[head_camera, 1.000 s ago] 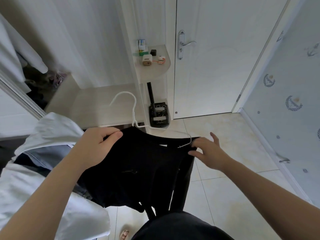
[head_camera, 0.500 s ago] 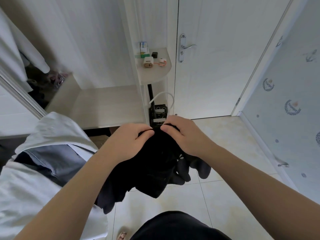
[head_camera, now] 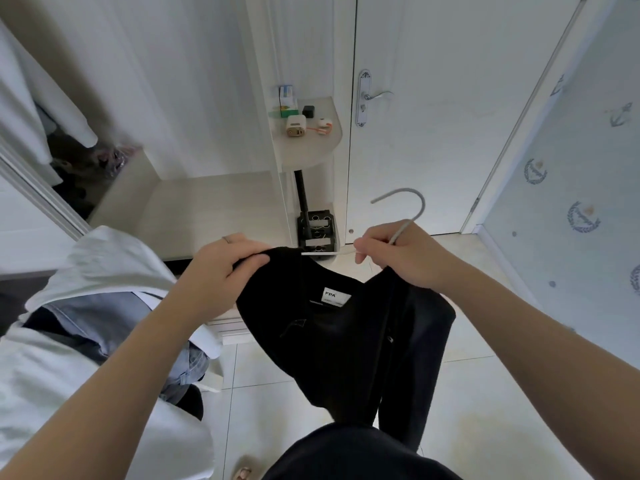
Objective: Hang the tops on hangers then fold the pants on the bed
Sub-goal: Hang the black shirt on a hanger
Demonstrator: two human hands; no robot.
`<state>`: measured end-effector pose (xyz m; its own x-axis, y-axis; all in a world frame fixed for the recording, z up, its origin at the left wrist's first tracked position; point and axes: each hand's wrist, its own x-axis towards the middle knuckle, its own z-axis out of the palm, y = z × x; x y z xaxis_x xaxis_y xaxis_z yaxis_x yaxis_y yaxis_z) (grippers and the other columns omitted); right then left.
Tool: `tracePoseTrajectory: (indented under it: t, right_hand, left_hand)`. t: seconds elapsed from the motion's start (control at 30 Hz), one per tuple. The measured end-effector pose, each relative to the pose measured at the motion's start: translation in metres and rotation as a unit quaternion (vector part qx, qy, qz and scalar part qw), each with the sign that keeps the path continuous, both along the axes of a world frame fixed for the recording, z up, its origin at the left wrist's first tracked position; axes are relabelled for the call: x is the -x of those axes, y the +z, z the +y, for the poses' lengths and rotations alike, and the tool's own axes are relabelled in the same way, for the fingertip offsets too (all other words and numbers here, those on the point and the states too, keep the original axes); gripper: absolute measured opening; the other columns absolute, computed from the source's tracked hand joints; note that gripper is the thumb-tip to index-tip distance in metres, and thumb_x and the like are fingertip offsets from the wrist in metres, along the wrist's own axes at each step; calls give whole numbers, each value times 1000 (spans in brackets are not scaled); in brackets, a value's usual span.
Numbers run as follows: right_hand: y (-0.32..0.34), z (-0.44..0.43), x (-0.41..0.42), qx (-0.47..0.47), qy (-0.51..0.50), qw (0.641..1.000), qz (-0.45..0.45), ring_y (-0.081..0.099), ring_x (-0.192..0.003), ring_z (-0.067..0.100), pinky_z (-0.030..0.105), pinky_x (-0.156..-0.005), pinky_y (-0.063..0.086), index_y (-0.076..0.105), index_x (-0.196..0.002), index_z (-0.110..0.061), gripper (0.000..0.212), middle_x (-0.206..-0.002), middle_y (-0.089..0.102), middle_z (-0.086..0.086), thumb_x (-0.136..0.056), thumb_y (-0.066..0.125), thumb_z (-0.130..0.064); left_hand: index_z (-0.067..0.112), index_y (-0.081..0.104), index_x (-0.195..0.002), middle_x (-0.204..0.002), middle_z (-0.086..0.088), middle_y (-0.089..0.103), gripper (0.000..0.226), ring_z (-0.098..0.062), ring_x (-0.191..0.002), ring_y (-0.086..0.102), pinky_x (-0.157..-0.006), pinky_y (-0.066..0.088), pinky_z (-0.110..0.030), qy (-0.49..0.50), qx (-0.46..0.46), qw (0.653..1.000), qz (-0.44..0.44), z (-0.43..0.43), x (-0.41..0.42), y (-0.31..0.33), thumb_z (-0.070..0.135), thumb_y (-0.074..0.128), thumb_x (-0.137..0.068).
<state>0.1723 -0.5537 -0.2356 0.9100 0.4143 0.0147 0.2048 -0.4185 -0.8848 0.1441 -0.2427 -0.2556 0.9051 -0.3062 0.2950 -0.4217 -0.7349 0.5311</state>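
While the left hand pinches the black top (label showing), the right hand clutches the white hanger.

The closed door stands just beyond the hook of the hanger, its handle higher and further left. At far centre the rounded shelf, crowded with small items, juts out above a black box. A heap of pale clothes fills the near left; the black top hangs at near centre. Right of it, floor tiles lie open up to the patterned wall.
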Motion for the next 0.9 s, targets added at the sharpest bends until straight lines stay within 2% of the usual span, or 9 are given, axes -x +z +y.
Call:
tracePoseTrajectory:
  t: [0.1, 0.3, 0.37, 0.43, 0.53, 0.63, 0.73, 0.8, 0.9]
  right_hand:
    - [18, -3, -4, 31, 16, 999, 2, 46, -51, 6, 14, -56, 44, 72, -71, -23, 32, -51, 46, -10, -99, 59, -34]
    - [21, 4, -10, -10, -3, 1000, 10, 34, -47, 6, 12, -49, 32, 71, -73, -14, 32, -49, 40, -14, -99, 60, -28]
    - [20, 4, -12, -11, -10, 1000, 5, 35, -47, 6, 11, -49, 32, 72, -72, -16, 31, -51, 41, -13, -98, 61, -30]
    - [19, 2, -14, 5, -14, 1000, -5, 35, -49, 7, 11, -49, 33, 72, -72, -19, 31, -54, 41, -10, -97, 62, -34]
    - [15, -6, -14, 26, -18, 1000, 1, 34, -48, 6, 11, -47, 32, 72, -72, -18, 30, -55, 38, -5, -94, 64, -37]
    - [13, -10, -12, 18, -13, 1000, 17, 33, -43, 3, 10, -44, 30, 71, -71, -16, 28, -49, 36, -12, -93, 66, -32]
    - [14, -8, -11, 2, -3, 999, 32, 31, -44, 5, 14, -46, 30, 71, -71, -15, 28, -50, 36, -9, -87, 67, -38]
    - [15, -7, -10, -8, 2, 999, 36, 30, -44, 7, 15, -46, 29, 71, -71, -15, 28, -50, 36, -7, -85, 66, -39]
    - [16, -10, -11, 2, -9, 1000, 29, 30, -42, 5, 12, -45, 29, 70, -69, -17, 27, -48, 36, -11, -92, 67, -31]
  left_hand:
    - [37, 71, -108, -89, 17, 61, 22, -10, -92, 61, -80, 39, -10, -2, 18, 1000, 0, 2, 1, -1, 29, 53, -98]
    - [50, 59, -110, -105, 25, 61, 20, -1, -107, 58, -91, 36, -6, 23, 52, 998, -20, 5, -1, -12, 40, 57, -93]
    - [45, 56, -116, -108, 25, 62, 32, 1, -107, 58, -93, 40, -12, 60, 45, 997, 4, 11, -2, -25, 25, 61, -92]
    - [32, 60, -111, -100, 14, 66, 39, -13, -98, 64, -86, 46, -22, 136, 42, 989, 27, 20, 0, -40, -1, 54, -91]
    - [35, 58, -89, -83, 12, 65, 50, -12, -85, 61, -75, 40, -10, 234, 47, 971, 2, 38, 4, -43, -13, 44, -86]
    - [44, 60, -92, -89, 15, 68, 37, 4, -87, 62, -77, 40, -3, 203, 65, 977, 10, 47, 7, -33, 7, 61, -91]
    - [49, 61, -112, -108, 20, 68, 32, -2, -106, 64, -93, 48, -22, 89, 85, 983, 137, 35, 12, -36, 41, 73, -84]
    - [50, 61, -102, -95, 20, 70, 21, -2, -93, 66, -83, 50, -29, 83, 78, 979, 170, 23, 13, -47, 34, 70, -91]
    - [36, 58, -80, -64, 14, 58, 24, -5, -62, 54, -64, 40, -28, 172, 71, 979, 85, 17, 7, -55, 24, 60, -100]
